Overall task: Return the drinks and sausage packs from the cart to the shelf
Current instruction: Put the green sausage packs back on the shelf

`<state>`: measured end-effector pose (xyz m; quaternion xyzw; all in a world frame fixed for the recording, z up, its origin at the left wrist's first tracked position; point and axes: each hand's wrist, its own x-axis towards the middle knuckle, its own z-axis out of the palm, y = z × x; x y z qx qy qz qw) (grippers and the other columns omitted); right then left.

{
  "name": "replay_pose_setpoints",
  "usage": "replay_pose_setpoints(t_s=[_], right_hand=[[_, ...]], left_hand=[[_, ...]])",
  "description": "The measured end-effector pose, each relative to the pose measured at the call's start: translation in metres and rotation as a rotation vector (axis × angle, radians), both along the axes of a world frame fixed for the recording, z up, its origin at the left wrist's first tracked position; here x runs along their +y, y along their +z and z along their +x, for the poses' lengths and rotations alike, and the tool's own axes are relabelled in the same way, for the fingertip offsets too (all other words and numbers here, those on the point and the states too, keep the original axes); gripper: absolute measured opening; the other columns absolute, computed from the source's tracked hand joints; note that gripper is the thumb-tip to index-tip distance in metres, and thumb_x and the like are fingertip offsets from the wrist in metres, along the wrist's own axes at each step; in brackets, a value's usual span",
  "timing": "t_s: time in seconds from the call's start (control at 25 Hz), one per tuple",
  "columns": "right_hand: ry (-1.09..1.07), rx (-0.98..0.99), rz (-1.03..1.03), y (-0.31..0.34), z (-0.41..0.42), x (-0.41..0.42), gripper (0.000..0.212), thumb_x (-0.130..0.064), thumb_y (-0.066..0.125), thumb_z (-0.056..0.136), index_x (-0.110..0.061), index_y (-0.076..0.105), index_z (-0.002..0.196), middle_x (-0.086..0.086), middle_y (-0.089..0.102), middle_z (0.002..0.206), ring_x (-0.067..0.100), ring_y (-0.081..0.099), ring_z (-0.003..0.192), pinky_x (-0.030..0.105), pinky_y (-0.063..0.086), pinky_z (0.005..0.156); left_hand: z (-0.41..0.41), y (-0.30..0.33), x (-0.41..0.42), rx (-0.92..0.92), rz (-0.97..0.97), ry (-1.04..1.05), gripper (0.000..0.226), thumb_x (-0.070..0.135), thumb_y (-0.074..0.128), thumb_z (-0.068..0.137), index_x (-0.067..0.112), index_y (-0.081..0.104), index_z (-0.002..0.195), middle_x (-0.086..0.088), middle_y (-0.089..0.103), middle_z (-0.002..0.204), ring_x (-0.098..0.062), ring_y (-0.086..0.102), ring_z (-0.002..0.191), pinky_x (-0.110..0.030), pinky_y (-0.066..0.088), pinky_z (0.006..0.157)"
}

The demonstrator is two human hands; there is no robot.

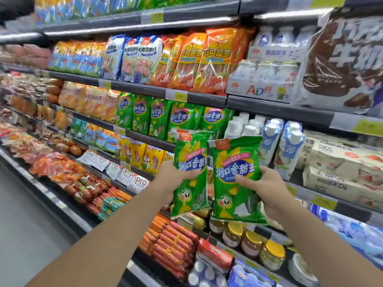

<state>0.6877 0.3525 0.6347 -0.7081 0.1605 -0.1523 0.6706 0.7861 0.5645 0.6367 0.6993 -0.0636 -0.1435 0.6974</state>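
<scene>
Holding one green sausage pack each: left hand grips left pack; right hand grips right pack; both raised before matching green packs on supermarket shelf; jars below.

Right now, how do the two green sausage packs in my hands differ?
The left pack, gripped by the left hand, appears narrower and is turned partly edge-on; the right pack, in the right hand, faces the camera squarely and looks wider. The left pack sits slightly higher. Both share the same green design, corn cartoon and blue label.
</scene>
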Motion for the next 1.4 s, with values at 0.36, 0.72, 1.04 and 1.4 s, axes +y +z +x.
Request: replay_pose_setpoints(t_s=[0.36,0.72,1.04,1.4], right_hand=[[0.097,0.019,0.047,0.0,0.032,-0.035,0.04,-0.01,0.084,0.072,-0.007,0.067,0.108,0.006,0.08,0.094,0.024,0.077,0.086,0.037,0.06,0.077],[-0.003,0.074,0.044,-0.005,0.059,-0.017,0.063,-0.028,0.092,0.052,-0.013,0.068,0.108,0.005,0.079,0.098,0.025,0.075,0.093,0.046,0.058,0.089],[-0.115,0.086,0.058,-0.007,0.096,0.008,0.052,-0.021,0.088,0.06,-0.011,0.068,0.108,0.005,0.079,0.097,0.026,0.076,0.089,0.046,0.06,0.085],[-0.207,0.063,0.085,-0.009,0.117,0.018,0.039,-0.011,0.084,0.07,-0.011,0.066,0.104,0.002,0.08,0.091,0.019,0.077,0.084,0.033,0.06,0.072]], left_hand=[[0.121,0.025,-0.064,-0.12,0.218,0.002,0.093,0.03,0.077,0.083,0.007,0.021,0.154,-0.013,0.028,0.158,-0.032,0.031,0.142,-0.048,0.031,0.11],[0.24,0.041,-0.124,-0.169,0.121,-0.114,0.092,0.034,0.073,0.086,0.014,0.015,0.156,-0.008,0.022,0.162,-0.03,0.026,0.146,-0.051,0.027,0.114],[0.236,0.01,-0.124,-0.762,0.432,-0.068,0.09,0.015,0.075,0.084,-0.002,0.018,0.153,-0.021,0.034,0.154,-0.034,0.029,0.145,-0.036,0.029,0.115],[0.264,-0.016,-0.112,-1.655,0.922,-0.112,0.049,0.002,0.084,0.056,0.005,0.055,0.096,-0.015,0.056,0.095,-0.029,0.054,0.081,-0.038,0.051,0.066]])
